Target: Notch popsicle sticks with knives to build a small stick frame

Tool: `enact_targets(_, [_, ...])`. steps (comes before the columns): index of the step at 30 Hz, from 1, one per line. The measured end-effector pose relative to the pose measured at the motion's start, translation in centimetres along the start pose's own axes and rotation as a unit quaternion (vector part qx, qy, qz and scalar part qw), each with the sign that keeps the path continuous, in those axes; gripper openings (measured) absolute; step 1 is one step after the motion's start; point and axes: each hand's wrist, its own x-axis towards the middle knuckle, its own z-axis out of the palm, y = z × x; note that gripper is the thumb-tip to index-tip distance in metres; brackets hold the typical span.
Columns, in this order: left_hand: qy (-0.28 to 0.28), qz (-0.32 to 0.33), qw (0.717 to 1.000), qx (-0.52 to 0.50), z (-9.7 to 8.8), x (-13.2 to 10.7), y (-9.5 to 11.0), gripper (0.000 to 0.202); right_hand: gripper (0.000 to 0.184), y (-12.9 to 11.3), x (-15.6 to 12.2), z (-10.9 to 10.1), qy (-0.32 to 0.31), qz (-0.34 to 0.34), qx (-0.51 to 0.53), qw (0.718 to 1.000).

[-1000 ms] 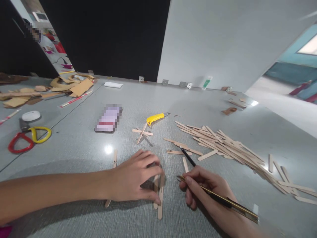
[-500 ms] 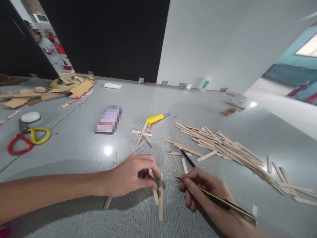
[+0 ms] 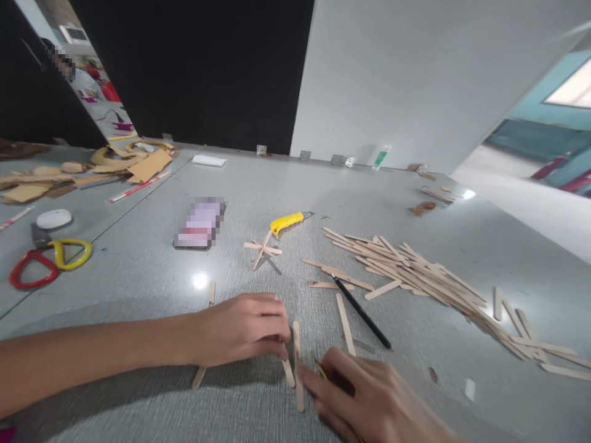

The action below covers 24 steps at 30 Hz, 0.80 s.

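Observation:
My left hand (image 3: 252, 326) is closed on a wooden craft stick (image 3: 289, 374), whose lower end shows below the fingers. Just right of it, a second craft stick (image 3: 300, 394) lies lengthwise on the table, and the fingertips of my right hand (image 3: 362, 394) reach its side. That hand is curled round a slim gold craft knife (image 3: 322, 370); only a bit near its tip shows, the rest being hidden by the fingers. Under my left wrist lies another stick (image 3: 198, 377). A black pencil (image 3: 364, 315) rests beyond my right hand, near a loose stick (image 3: 345, 323).
A heap of craft sticks (image 3: 429, 280) spreads to the right. Further off lie a star of crossed sticks (image 3: 262, 248), a yellow utility knife (image 3: 287, 223) and a phone (image 3: 201, 223). Scissors (image 3: 34, 269), a white mouse (image 3: 54, 218) and cardboard scraps (image 3: 150, 166) are at left.
My right hand has moved left and down to the lying stick, turning so the craft knife is mostly hidden. The pencil is now uncovered. My left fingers have closed further over their stick.

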Motion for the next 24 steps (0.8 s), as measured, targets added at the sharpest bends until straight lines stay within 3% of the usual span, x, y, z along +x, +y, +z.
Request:
enact_targets(5, [-0.007, -0.024, 0.993, -0.115, 0.0, 0.2, 0.4, 0.019, 0.029, 1.5, -0.9, 0.8, 0.091, 0.114, -0.029, 0.989])
enact_targets(10, [-0.023, 0.024, 0.992, -0.124, -0.1, 0.4, 0.1, 0.007, 0.022, 1.9, -1.1, 0.5, 0.189, 0.21, 0.027, 0.959])
enact_targets(13, [-0.021, -0.028, 0.994, -0.099, -0.7, 0.5, -0.2, 0.011, 0.011, 1.2, -0.7, -0.1, 0.209, 0.252, 0.059, 0.943])
enact_targets(16, [-0.015, -0.077, 0.994, -0.081, -0.5, 0.6, -0.5, 0.002, 0.021, 0.6, -0.1, -0.6, 0.199, 0.285, 0.164, 0.923])
enact_targets(18, [0.001, -0.082, 0.992, -0.094, 0.1, 0.6, -0.4, 0.009, 0.028, 0.4, 0.1, -0.6, 0.163, 0.312, 0.264, 0.898])
enact_targets(22, [0.024, -0.019, 0.994, -0.101, 1.3, 0.5, 0.1, 0.015, 0.038, 0.3, 0.0, -0.3, 0.092, 0.354, 0.422, 0.83])
enact_targets(24, [0.008, 0.018, 0.998, -0.066, 1.3, 0.3, 0.4, 0.018, 0.036, 0.3, 0.0, -0.2, 0.084, 0.356, 0.436, 0.822])
